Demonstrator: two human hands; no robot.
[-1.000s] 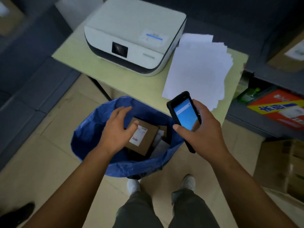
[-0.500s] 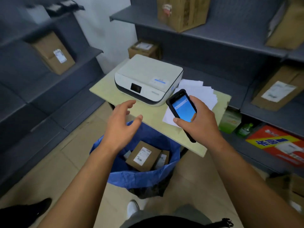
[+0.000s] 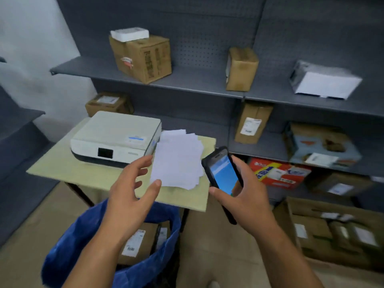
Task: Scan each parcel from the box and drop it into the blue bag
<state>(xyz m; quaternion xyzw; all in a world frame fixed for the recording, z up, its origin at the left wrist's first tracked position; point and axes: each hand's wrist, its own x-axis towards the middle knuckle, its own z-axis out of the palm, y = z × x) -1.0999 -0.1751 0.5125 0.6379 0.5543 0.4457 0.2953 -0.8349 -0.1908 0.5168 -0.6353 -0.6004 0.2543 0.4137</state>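
Note:
The blue bag (image 3: 68, 252) stands on the floor at the lower left, and a brown labelled parcel (image 3: 138, 242) lies inside it with another beside it. Above the bag my left hand (image 3: 129, 196) hovers empty, fingers spread and relaxed. My right hand (image 3: 247, 196) grips a black handheld scanner (image 3: 223, 174) with its blue screen lit, held over the table edge. At the lower right an open cardboard box (image 3: 332, 231) on the floor holds several brown parcels.
A small beige table (image 3: 68, 171) carries a white printer (image 3: 116, 137) and a loose stack of white paper (image 3: 178, 161). Grey shelves (image 3: 187, 82) behind hold cardboard boxes and a red carton (image 3: 278, 172). Tan floor shows between bag and box.
My left hand let go of the parcel in the blue bag and rose above it, empty. My view swung up and to the right, bringing the shelves and the floor box into sight.

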